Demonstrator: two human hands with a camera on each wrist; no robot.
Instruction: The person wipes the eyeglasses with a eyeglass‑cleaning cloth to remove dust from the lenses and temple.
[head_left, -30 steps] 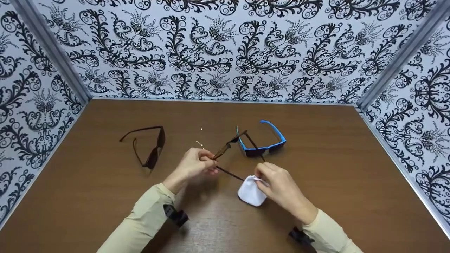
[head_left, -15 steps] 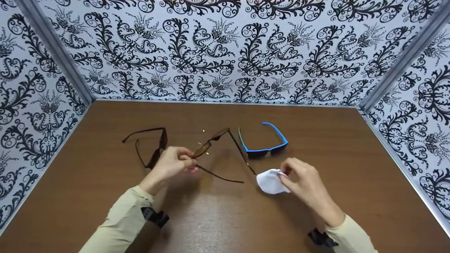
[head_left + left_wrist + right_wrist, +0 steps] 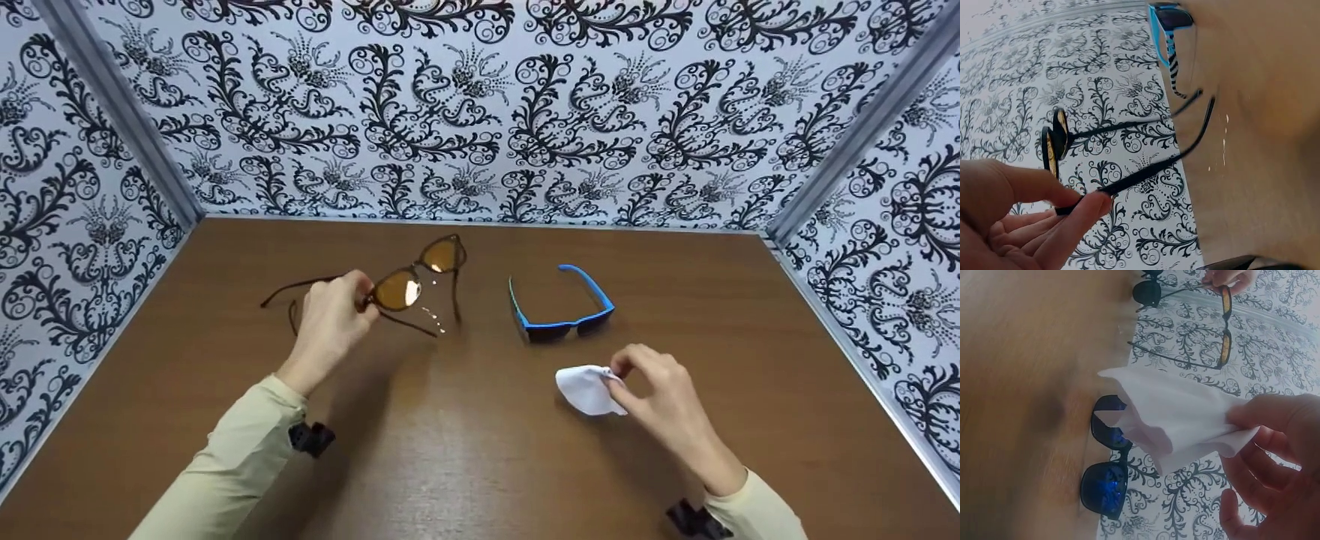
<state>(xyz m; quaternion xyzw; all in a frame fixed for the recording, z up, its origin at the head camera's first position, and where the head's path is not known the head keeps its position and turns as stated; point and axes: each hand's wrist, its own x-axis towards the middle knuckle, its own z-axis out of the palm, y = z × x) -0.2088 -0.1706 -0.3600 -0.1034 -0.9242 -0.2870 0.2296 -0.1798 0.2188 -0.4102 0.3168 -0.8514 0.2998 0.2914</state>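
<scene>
My left hand (image 3: 330, 319) pinches amber-lensed sunglasses (image 3: 397, 290) near one hinge, between thumb and fingers. They are raised off the table, temples unfolded, and the left wrist view shows a dark temple (image 3: 1145, 173) running out past my fingertips. In my right hand (image 3: 667, 401) a white cloth (image 3: 587, 390) is pinched at one edge and hangs loosely, as the right wrist view also shows. Blue-framed sunglasses (image 3: 604, 296) with dark lenses lie between the hands, farther back. Behind my left hand lies a dark pair of sunglasses (image 3: 296, 285), mostly hidden in the head view.
The brown wooden table (image 3: 480, 465) ends at a patterned back wall (image 3: 480, 112), with similar panels at both sides. Small bright specks (image 3: 435, 319) show on the tabletop near the amber-lensed sunglasses.
My left hand has carried the amber-lensed sunglasses left and farther back, turning the lenses to face me. My right hand has drawn the white cloth to the right, away from them.
</scene>
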